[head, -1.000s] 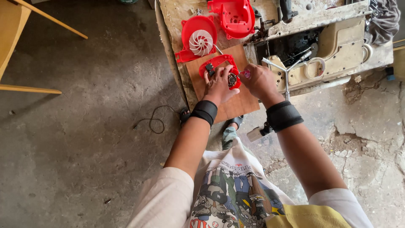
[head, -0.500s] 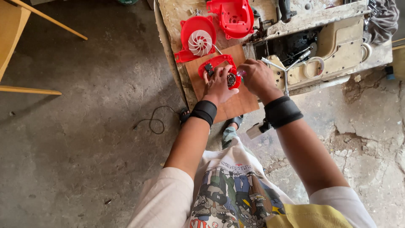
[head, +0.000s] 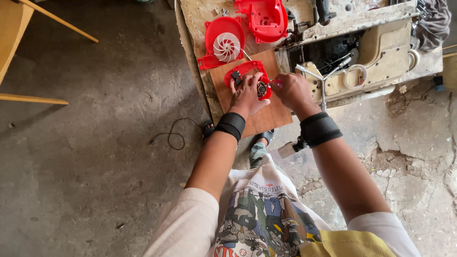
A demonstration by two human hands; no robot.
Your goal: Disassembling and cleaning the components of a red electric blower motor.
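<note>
Left hand (head: pixel 247 95) clamped over small red plastic motor housing (head: pixel 247 76) on brown wooden board (head: pixel 266 119) atop worktop (head: pixel 200 19); right hand (head: pixel 293 90) fingers pinching pink-handled tool (head: pixel 275 83) at housing; red fan casing with white impeller (head: pixel 223 43) just beyond.

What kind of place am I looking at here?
Probably a small repair workshop: a worn, stained wooden workbench on a cracked concrete floor, red plastic blower housings lying opened, and both hands on a red motor part on a brown board.
</note>
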